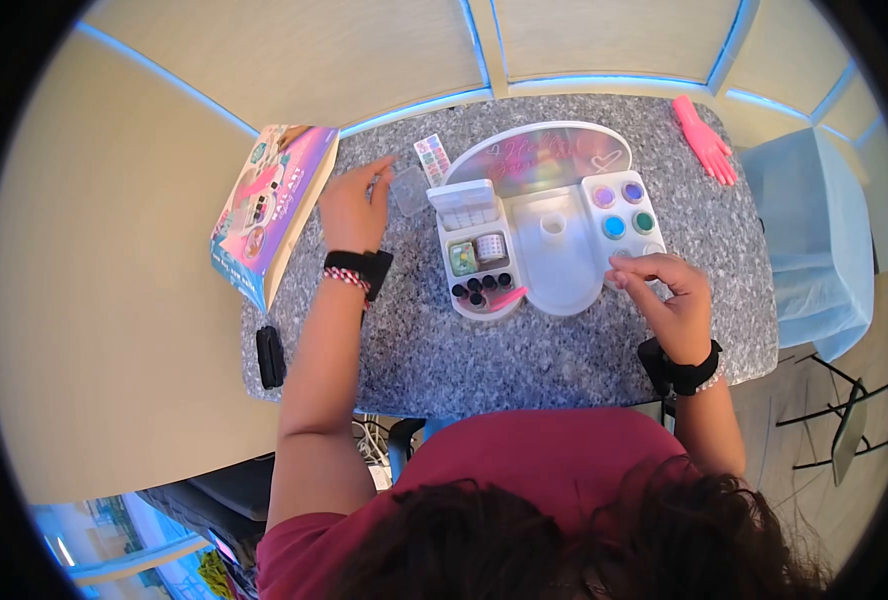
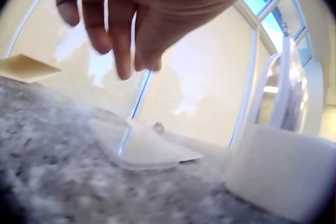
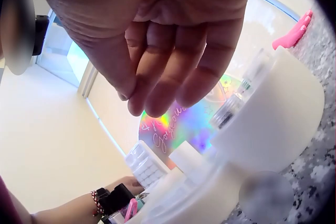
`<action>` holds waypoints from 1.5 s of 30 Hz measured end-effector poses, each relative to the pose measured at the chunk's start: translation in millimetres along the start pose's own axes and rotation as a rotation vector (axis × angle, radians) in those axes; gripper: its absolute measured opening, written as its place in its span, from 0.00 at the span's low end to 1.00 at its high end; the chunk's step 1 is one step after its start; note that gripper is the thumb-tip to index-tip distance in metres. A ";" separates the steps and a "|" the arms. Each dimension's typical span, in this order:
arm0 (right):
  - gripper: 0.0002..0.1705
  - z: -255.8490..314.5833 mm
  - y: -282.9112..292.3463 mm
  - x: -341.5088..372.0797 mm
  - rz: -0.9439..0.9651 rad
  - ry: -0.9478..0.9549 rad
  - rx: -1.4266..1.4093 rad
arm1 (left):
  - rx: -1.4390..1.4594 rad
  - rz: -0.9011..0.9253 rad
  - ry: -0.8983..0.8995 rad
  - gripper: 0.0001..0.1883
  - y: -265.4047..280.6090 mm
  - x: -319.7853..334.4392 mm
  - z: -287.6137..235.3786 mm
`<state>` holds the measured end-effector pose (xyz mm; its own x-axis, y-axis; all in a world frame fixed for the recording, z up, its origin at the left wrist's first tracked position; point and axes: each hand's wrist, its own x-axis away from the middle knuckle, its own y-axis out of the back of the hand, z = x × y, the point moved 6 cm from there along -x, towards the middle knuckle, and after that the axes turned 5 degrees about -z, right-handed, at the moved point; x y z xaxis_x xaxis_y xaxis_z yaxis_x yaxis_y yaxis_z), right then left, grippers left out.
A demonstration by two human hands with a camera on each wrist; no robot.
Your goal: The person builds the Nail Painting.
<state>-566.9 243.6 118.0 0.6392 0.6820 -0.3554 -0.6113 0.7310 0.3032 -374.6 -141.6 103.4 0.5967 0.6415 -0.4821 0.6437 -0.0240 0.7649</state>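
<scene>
My left hand (image 1: 356, 205) hovers over the left of the table, fingers loosely extended and pointing down in the left wrist view. Just beyond its fingertips lies a clear plastic piece (image 1: 411, 190), which looks like a folded sheet (image 2: 149, 148) from the wrist. At the front right of a white nail-art station (image 1: 564, 290), my right hand (image 1: 672, 305) brings thumb and index fingertips together. I cannot tell whether something small is pinched there. Glitter pots (image 1: 614, 227) in purple, blue and green sit just past it. A holographic backboard (image 3: 181, 124) rises behind the fingers.
A nail art box (image 1: 274, 210) stands at the left edge, a black case (image 1: 270, 357) below it. A nail sticker sheet (image 1: 431, 160) leans by the station. Black-capped bottles (image 1: 476, 298) and a tape roll (image 1: 490, 248) fill its left side. A pink model hand (image 1: 704, 140) lies back right.
</scene>
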 end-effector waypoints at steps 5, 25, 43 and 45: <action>0.09 2.2 -1.7 0.6 0.008 0.007 0.038 | -0.107 0.194 -0.148 0.36 -45.7 5.5 43.9; 0.08 6.8 -15.2 -1.3 0.058 0.034 -0.004 | 0.245 -0.167 -0.169 0.06 86.6 60.8 -134.4; 0.07 2.5 -5.8 6.2 0.049 0.029 0.008 | -0.060 -0.299 -0.435 0.11 37.5 17.4 -104.5; 0.07 3.3 -5.1 6.4 0.048 0.034 0.004 | 0.010 -0.193 0.106 0.14 24.3 -26.7 -59.0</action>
<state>-558.2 244.3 117.1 0.5929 0.7152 -0.3702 -0.6390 0.6976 0.3243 -403.1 -114.0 160.0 0.4086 0.7117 -0.5714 0.7462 0.0999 0.6581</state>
